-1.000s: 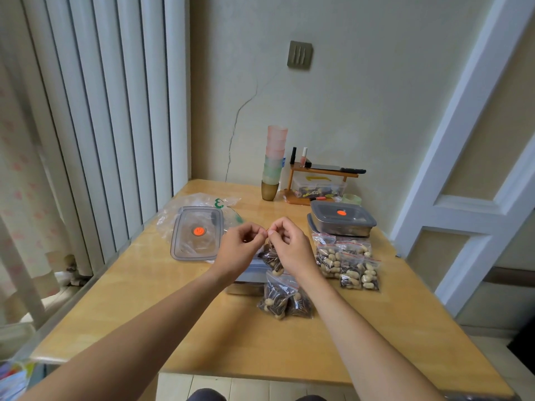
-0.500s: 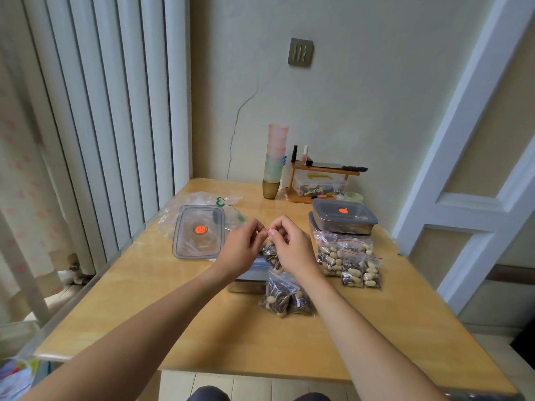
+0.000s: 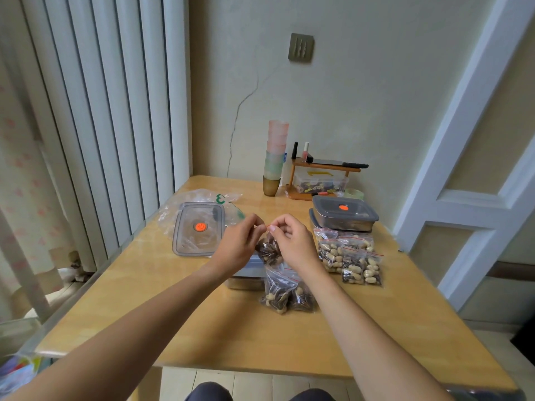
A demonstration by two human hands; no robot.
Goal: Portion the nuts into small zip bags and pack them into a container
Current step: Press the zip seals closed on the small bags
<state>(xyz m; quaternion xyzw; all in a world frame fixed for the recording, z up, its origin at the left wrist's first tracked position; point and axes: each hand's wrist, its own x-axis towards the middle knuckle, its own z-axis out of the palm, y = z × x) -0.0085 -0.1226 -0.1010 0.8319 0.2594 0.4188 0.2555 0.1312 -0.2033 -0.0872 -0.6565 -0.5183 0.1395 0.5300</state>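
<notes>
A small zip bag of dark nuts (image 3: 268,250) hangs between my hands above the table's middle. My left hand (image 3: 238,244) pinches the left end of its top strip, and my right hand (image 3: 292,241) pinches the right end. Under my hands sits an open container (image 3: 246,270), mostly hidden. In front of it lie two filled zip bags (image 3: 286,296). Several more filled bags (image 3: 350,259) lie to the right, holding pale and dark nuts.
A clear lid with an orange dot (image 3: 198,228) rests on a large plastic bag (image 3: 173,211) at the left. Stacked lidded metal containers (image 3: 343,217) stand at the right back. Stacked cups (image 3: 275,157) and a small wooden shelf (image 3: 321,178) stand against the wall.
Both hands stay at the bag's top strip, with only small finger shifts. The view has tilted slightly.
</notes>
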